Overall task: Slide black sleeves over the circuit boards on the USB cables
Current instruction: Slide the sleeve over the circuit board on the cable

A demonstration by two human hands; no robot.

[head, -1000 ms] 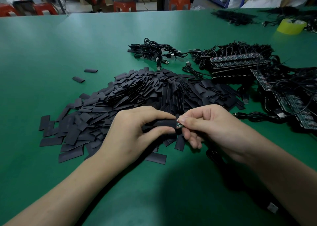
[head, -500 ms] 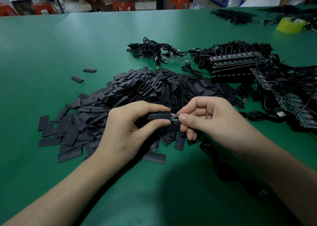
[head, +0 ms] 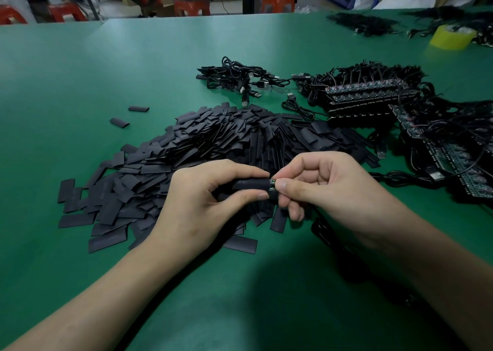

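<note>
"Well, in the head view, what step was in hand?"

"The sliding itself, as I judged it. The left hand [head: 202,204] pinched a black sleeve [head: 250,185] between its thumb and curled fingers, just above the pile of loose sleeves [head: 213,142] on the green table [head: 106,70]. The right hand [head: 328,188] pinched the circuit board [head: 272,186] by its end, thumb and forefinger closed on it."

"How far on was the sleeve?"

"Most of the way, it seemed. Only a short green tip of the board showed between the sleeve's mouth and the right hand's grip. The rest was hidden inside the sleeve or behind the fingers."

"And the cable?"

"A dark cable [head: 324,230] lay on the table just under the right hand. I could not tell whether it was the one joined to this board, though that seemed likely."

"What did the next move call for?"

"To my mind, the right hand had to give up the tip so the sleeve could cover it. That meant holding by the cable instead while the left hand pushed the sleeve home without squashing it flat."

"And the rest of the job?"

"Plenty, I reckoned. Stacked bare boards [head: 368,89] with their leads lay to the right, well apart from the hands. A bundle of USB cables [head: 240,76] lay beyond the pile."
</note>
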